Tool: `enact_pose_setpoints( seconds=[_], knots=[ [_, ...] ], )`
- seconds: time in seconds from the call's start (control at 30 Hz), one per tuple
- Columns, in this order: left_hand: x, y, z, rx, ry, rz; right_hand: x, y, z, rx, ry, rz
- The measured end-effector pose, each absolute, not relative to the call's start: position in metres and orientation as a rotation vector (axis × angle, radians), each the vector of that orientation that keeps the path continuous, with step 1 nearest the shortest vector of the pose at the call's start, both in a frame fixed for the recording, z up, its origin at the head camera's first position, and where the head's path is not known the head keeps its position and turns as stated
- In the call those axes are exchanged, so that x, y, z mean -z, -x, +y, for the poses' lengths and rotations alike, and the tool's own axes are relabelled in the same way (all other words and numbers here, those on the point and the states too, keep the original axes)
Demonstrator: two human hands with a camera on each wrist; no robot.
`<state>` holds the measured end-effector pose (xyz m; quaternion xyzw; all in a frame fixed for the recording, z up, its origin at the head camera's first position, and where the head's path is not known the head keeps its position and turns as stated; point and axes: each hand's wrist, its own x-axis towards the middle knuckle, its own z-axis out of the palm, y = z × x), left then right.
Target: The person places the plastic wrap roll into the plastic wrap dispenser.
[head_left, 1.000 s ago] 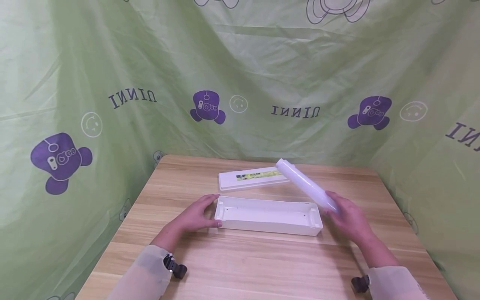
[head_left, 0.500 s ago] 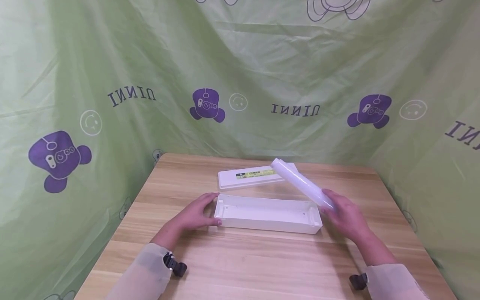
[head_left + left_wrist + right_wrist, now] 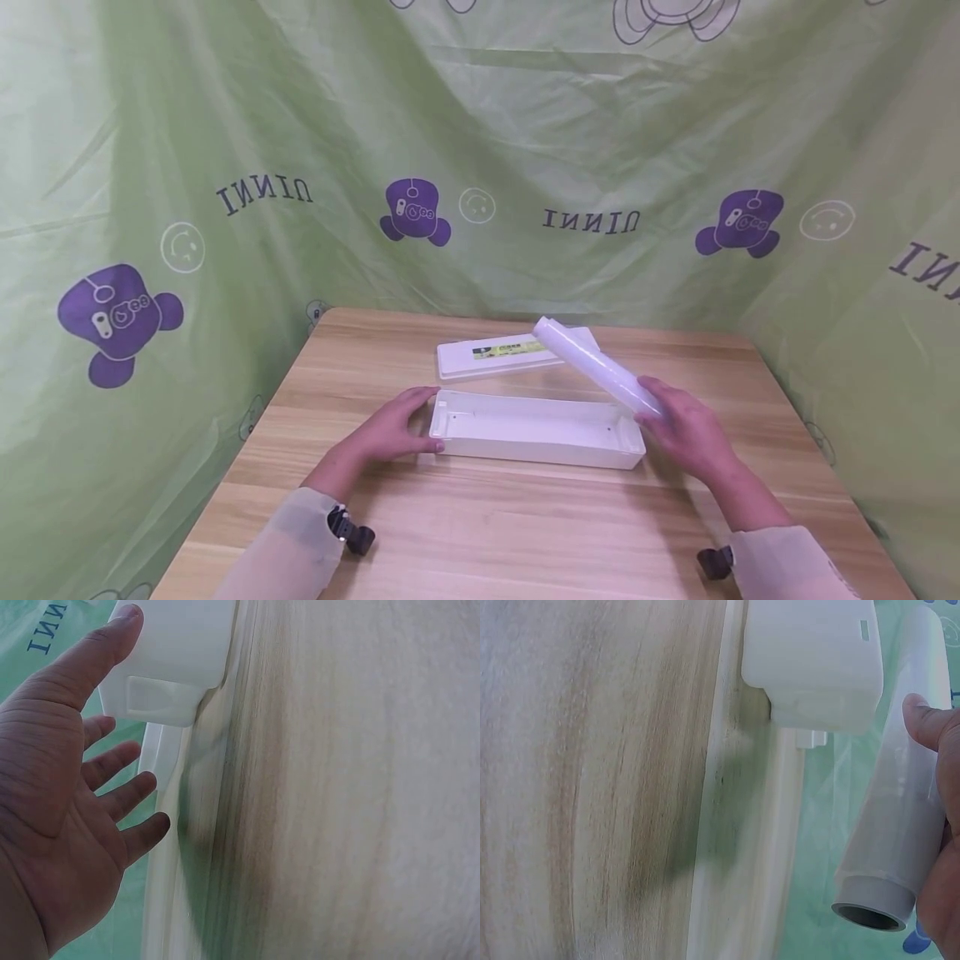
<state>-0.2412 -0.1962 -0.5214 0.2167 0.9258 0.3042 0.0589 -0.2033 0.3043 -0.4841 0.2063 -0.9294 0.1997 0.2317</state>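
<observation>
Film roll point(image 3: 600, 367) in the right hand point(image 3: 693, 433), white box point(image 3: 540, 451) under the left hand point(image 3: 386, 433)

I have 3 views up on my side. The right hand grips the film roll near its lower end, with the thumb laid on the plastic; in the right wrist view I see the hollow core point(image 3: 877, 894) sticking out at that end. The film roll is tilted and held up, its lower end by the right end of the white box and its upper end crossing the lid point(image 3: 498, 365) in my head view. I cannot tell how high above the lid it hangs. From the right wrist I see a gap between it and the white box.

The left hand is at the box's left end, thumb on the front wall, a fingertip at the back corner. My left wrist view shows its 4 fingers loosely spread.

The white box stands on the wood-grain table point(image 3: 480, 525), open side up, with 2 small dark holes point(image 3: 610, 429) in its floor. Behind it, apart and slightly angled, lies the lid with a yellow-green label point(image 3: 498, 351). Green cloth point(image 3: 525, 133) printed with purple figures hangs around the table. Pale sleeves point(image 3: 281, 542) cover both forearms.
</observation>
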Motion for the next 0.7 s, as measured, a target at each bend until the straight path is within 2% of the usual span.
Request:
enact_pose_setpoints(
  seconds=[0.7],
  knots=[
    [0.521,0.242,-0.196,-0.925,-0.651,2.791,0.482,0.204,0.292,-0.544,-0.627,-2.546]
  ],
)
